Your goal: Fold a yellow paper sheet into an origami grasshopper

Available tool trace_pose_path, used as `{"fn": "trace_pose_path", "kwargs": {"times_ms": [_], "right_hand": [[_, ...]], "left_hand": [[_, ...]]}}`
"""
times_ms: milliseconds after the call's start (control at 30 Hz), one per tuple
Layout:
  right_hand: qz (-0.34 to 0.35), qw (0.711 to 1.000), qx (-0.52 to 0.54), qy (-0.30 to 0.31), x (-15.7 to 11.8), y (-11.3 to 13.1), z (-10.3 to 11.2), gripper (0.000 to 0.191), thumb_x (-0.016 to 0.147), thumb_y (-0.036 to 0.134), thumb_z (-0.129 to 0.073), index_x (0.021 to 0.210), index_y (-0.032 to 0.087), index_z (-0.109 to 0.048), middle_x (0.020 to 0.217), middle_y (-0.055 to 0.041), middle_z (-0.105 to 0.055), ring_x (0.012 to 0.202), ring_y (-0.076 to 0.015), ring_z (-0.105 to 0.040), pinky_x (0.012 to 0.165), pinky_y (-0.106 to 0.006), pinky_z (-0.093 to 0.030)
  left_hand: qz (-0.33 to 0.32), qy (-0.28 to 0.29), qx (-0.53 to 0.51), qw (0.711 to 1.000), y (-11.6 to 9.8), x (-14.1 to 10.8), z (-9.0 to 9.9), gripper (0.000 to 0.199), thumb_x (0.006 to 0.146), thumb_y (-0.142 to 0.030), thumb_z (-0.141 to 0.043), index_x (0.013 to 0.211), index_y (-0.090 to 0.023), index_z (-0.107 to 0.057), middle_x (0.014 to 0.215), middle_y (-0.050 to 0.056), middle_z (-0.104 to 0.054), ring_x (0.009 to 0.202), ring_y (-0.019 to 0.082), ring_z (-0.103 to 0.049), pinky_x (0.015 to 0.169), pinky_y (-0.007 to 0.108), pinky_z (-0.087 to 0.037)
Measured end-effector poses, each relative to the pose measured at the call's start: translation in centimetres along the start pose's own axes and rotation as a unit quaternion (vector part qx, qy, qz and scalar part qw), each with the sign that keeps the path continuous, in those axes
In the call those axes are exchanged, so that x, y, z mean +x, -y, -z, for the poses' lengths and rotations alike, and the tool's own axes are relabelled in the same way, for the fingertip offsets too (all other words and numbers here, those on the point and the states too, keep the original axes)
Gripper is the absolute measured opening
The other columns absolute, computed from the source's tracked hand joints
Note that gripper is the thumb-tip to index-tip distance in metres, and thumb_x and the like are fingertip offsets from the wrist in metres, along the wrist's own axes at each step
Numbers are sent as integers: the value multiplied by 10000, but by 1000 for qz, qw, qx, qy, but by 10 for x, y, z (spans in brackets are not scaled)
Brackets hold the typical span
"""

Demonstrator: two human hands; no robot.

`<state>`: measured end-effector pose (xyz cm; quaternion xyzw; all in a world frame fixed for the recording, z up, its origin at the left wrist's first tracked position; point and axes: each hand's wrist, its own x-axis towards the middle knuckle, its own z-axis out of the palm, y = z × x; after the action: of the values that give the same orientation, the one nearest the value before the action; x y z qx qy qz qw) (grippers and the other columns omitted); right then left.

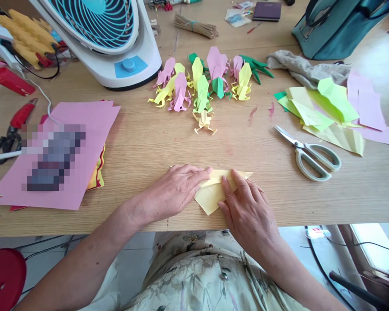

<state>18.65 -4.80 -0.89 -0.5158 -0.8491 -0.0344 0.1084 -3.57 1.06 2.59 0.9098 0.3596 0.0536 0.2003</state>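
A pale yellow sheet of paper [210,199], folded along its far edge, lies on the table close to the front edge, with a point toward me. My left hand [173,190] holds its left end, fingers together along the fold and thumb at the near side. On the right part of the same sheet, my right hand [251,201] grips with thumb and fingers, the index and middle fingertips pressing on the fold. The paper's left corner and part of its right side are hidden under my hands. Beyond my hands sits a small pale orange folded-paper frog [205,121].
Several pink, yellow and green folded-paper figures [201,88] stand behind the frog. Scissors [307,153] lie at the right, near loose coloured paper [324,108]. At the left are a pink paper stack [95,125], red-handled pliers [22,114] and a fan [139,65].
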Motion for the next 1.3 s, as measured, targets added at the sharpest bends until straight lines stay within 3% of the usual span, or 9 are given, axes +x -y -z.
{"fn": "trace_pose_path", "kwargs": {"times_ms": [267,367,600,767,933,1067,1200,1300], "right_hand": [[-11,999,10,30,2,9,7,488,957,396,-535,1419,241,-537,1463,-240,-427,1250,-383,-481,971,-509,-459],[-11,999,8,37,3,9,9,493,957,402,-535,1430,263,-524,1469,-251,-410,1242,-389,-484,952,-512,-465],[-15,999,12,32,3,11,15,462,979,401,-497,1413,249,-536,1476,-217,-427,1302,-356,-451,1069,-548,-357],[-22,999,19,21,7,20,12,426,985,358,-493,1354,159,-569,1473,-186,-483,1347,-326,-420,1103,-531,-303],[18,998,54,0,10,20,6,398,1012,309,-434,1298,80,-588,1376,-168,-589,1252,-260,-520,1091,-437,-350],[13,998,61,-17,10,18,4,382,1010,309,-444,1276,89,-608,1353,-169,-606,1211,-261,-561,1088,-449,-362],[21,997,66,-31,10,17,4,365,1006,300,-460,1266,95,-614,1330,-169,-622,1195,-260,-576,1100,-467,-357],[25,997,68,-36,11,16,4,359,1004,299,-467,1254,93,-622,1325,-170,-626,1183,-258,-586,1103,-470,-354]], "left_hand": [[-25,-1,-18,1000,13,5,1,414,981,-93,-408,1373,-193,-498,1300,108,-606,1203,201,-559,1033,399,-467],[-44,2,-35,998,20,7,3,441,950,-41,-421,1353,-196,-514,1267,104,-612,1181,186,-573,1015,364,-486],[-66,5,-29,997,25,7,7,449,962,-65,-430,1380,-214,-497,1284,109,-611,1205,193,-569,1022,372,-486],[-61,-1,30,998,20,3,1,484,959,-74,-435,1427,-195,-449,1318,121,-609,1222,212,-567,1014,395,-487],[-63,-39,86,994,10,-1,-8,464,1011,-199,-420,1473,-155,-393,1449,129,-535,1292,236,-529,1015,418,-475],[-64,-64,107,990,6,-11,-13,433,1013,-277,-433,1418,-130,-472,1519,129,-459,1327,271,-490,1036,440,-435],[-68,-127,105,984,6,-23,-17,435,1021,-351,-415,1356,-102,-537,1423,137,-563,1285,272,-512,1046,435,-393],[-66,-141,112,981,7,-27,-20,484,1028,-397,-386,1384,-95,-515,1405,136,-581,1301,281,-496,1049,443,-377]]}}
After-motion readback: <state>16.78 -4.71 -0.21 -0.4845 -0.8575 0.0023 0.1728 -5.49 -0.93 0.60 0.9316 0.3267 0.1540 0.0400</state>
